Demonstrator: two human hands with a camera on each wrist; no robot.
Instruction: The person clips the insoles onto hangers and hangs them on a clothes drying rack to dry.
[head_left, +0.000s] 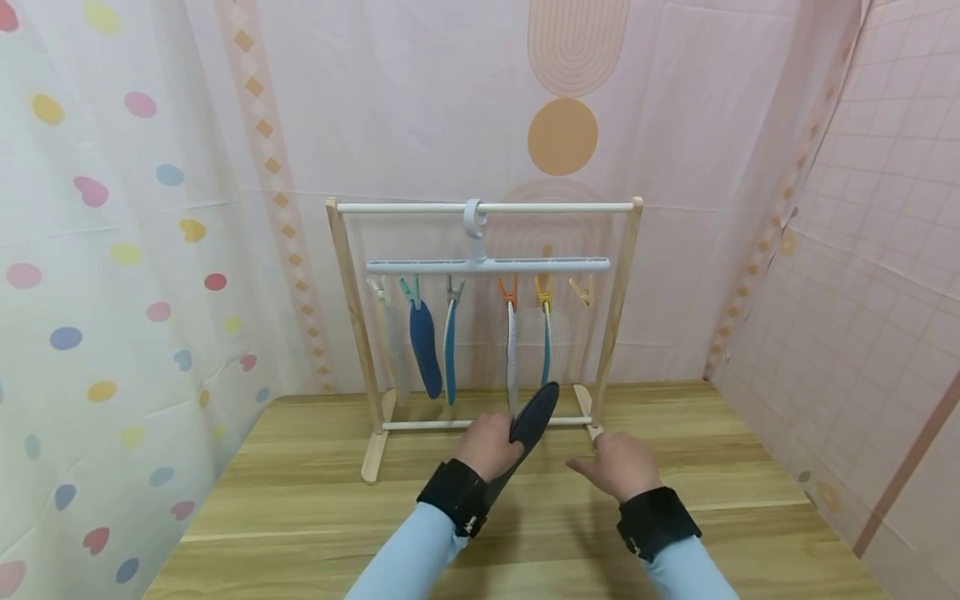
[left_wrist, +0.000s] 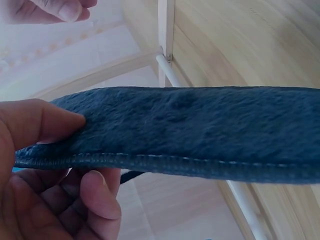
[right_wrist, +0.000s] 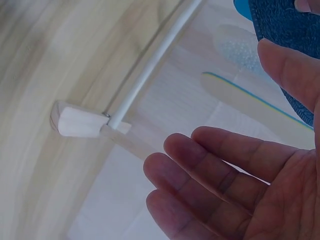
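My left hand (head_left: 489,447) pinches a dark, fuzzy shoe insole (head_left: 536,414) between thumb and fingers, tilted over the table in front of the rack. In the left wrist view the insole (left_wrist: 190,132) shows a plush face and a stitched edge. To its right, my right hand (head_left: 621,465) holds nothing; its fingers (right_wrist: 215,172) are relaxed and apart in the right wrist view. A white clip hanger (head_left: 487,266) hangs from the rack. Its clips hold several insoles, among them a dark blue insole (head_left: 425,350). At the right end, a pale yellow clip (head_left: 582,292) holds nothing.
The wooden rack (head_left: 352,317) with white rods stands at the back of the wood-grain table (head_left: 300,500). A lower rod (head_left: 427,425) crosses between its feet. Patterned curtains (head_left: 420,100) close off the back and both sides.
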